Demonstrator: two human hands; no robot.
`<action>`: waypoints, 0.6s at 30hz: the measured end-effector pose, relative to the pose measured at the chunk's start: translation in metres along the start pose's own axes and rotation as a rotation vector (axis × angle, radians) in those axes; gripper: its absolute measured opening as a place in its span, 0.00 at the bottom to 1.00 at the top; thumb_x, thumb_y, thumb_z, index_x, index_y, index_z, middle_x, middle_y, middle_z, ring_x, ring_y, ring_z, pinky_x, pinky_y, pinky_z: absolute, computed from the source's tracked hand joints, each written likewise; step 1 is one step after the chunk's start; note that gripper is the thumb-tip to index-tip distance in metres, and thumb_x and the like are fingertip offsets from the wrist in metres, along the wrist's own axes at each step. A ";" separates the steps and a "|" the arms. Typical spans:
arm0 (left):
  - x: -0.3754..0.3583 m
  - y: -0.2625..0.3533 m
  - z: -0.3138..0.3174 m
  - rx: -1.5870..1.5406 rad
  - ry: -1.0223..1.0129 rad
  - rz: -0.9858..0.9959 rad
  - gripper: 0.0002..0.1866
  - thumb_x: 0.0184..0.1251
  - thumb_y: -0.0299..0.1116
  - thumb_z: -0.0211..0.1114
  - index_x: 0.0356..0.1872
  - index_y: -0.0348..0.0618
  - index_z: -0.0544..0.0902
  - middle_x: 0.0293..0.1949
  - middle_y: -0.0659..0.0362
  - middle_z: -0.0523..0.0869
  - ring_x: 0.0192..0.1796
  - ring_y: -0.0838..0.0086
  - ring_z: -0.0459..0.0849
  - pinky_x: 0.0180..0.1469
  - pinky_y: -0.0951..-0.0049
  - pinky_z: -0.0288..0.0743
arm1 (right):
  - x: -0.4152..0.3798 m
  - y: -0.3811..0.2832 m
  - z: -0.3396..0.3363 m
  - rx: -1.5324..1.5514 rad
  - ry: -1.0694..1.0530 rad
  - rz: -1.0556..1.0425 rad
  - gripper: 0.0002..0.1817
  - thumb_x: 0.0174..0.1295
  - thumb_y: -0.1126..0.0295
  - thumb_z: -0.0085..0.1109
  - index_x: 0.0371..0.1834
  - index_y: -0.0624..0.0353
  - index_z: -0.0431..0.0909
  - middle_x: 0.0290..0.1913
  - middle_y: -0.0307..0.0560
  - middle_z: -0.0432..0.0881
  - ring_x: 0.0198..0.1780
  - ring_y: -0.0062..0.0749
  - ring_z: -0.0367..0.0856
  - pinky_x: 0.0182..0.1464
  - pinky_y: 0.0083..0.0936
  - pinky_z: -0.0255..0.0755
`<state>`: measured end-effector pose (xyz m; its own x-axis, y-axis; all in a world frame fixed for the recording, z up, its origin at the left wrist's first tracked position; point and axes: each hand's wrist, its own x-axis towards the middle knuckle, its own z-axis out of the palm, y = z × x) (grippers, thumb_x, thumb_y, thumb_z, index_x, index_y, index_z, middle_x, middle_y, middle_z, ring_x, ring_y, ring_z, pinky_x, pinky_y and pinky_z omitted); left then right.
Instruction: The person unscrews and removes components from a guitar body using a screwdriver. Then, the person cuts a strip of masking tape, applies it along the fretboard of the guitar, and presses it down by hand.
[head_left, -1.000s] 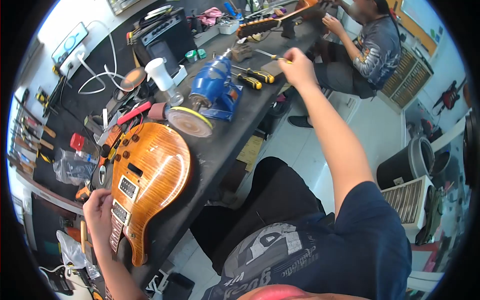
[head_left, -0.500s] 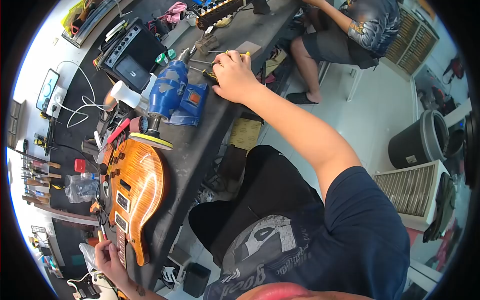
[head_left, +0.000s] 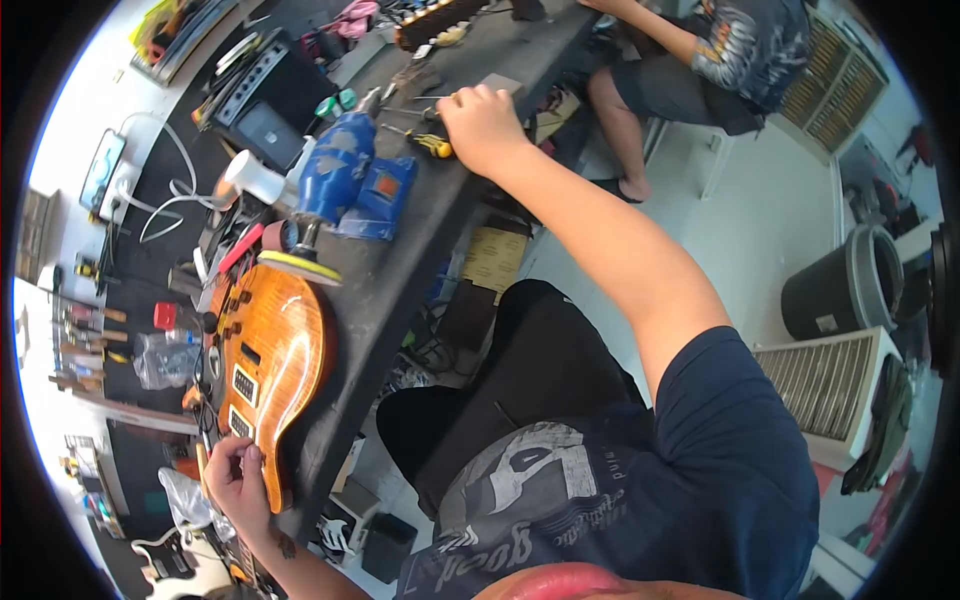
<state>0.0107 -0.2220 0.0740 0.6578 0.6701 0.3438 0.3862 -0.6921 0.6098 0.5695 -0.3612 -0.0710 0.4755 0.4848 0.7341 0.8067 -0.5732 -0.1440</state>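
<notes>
Guitar (head_left: pixel 285 345) lies at lower left, where the left hand (head_left: pixel 238 482), fingers curled but hold unclear, has come up toward a pickup (head_left: pixel 240 422), seemingly to steady it while the right hand (head_left: pixel 484 130), grip hidden, rests beside a yellow-handled screwdriver (head_left: pixel 435 147) at top centre.

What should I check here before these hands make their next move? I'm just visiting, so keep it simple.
1. Guitar lying face up on the bench: ok.
2. Left hand at the guitar: ok, it is by the neck end of the body.
3. Right hand gripping a tool: cannot tell, the back of the hand hides its grasp.
4. Yellow-handled screwdriver within reach: ok, it lies beside the right hand.
5. Yellow-rimmed disc clear of the guitar: cannot tell, it overlaps the guitar's rounded end in this view.
6. Guitar's far side uncluttered: not ok, a plastic bag and other items lie there.
</notes>
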 end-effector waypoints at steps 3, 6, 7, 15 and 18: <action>0.001 0.009 0.000 0.109 -0.025 0.082 0.05 0.66 0.18 0.72 0.39 0.34 0.84 0.29 0.57 0.83 0.33 0.75 0.81 0.41 0.75 0.74 | 0.018 0.001 -0.025 0.117 0.238 -0.074 0.18 0.58 0.69 0.68 0.53 0.57 0.85 0.47 0.48 0.86 0.54 0.50 0.82 0.58 0.46 0.77; 0.000 0.021 -0.008 0.212 -0.002 0.179 0.06 0.61 0.23 0.74 0.36 0.36 0.84 0.29 0.53 0.84 0.33 0.66 0.84 0.41 0.68 0.76 | 0.036 -0.038 -0.133 0.298 0.271 0.121 0.20 0.57 0.72 0.68 0.55 0.57 0.85 0.49 0.52 0.87 0.56 0.53 0.83 0.60 0.48 0.77; 0.001 0.017 -0.018 0.237 -0.016 0.150 0.05 0.63 0.23 0.73 0.36 0.36 0.84 0.29 0.53 0.85 0.35 0.66 0.86 0.42 0.67 0.77 | 0.053 -0.021 -0.132 0.282 0.501 -0.084 0.21 0.60 0.72 0.67 0.59 0.56 0.83 0.51 0.54 0.87 0.58 0.54 0.83 0.61 0.48 0.78; 0.057 -0.015 -0.068 -0.242 0.139 0.212 0.14 0.79 0.21 0.65 0.62 0.34 0.84 0.54 0.60 0.88 0.55 0.81 0.86 0.58 0.76 0.81 | 0.120 -0.203 -0.246 0.798 0.408 -0.436 0.23 0.69 0.70 0.67 0.66 0.63 0.81 0.47 0.55 0.90 0.47 0.43 0.90 0.55 0.37 0.83; 0.073 -0.023 -0.050 -0.204 -0.061 0.218 0.22 0.80 0.21 0.63 0.71 0.37 0.79 0.57 0.57 0.90 0.60 0.76 0.87 0.66 0.70 0.80 | 0.123 -0.305 -0.246 0.911 0.122 -0.539 0.23 0.68 0.69 0.66 0.65 0.65 0.82 0.45 0.58 0.90 0.45 0.43 0.91 0.54 0.37 0.83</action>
<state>0.0177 -0.1440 0.1210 0.7509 0.4903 0.4425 0.0983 -0.7455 0.6592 0.2959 -0.2888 0.2266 -0.0204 0.4286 0.9032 0.8825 0.4324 -0.1853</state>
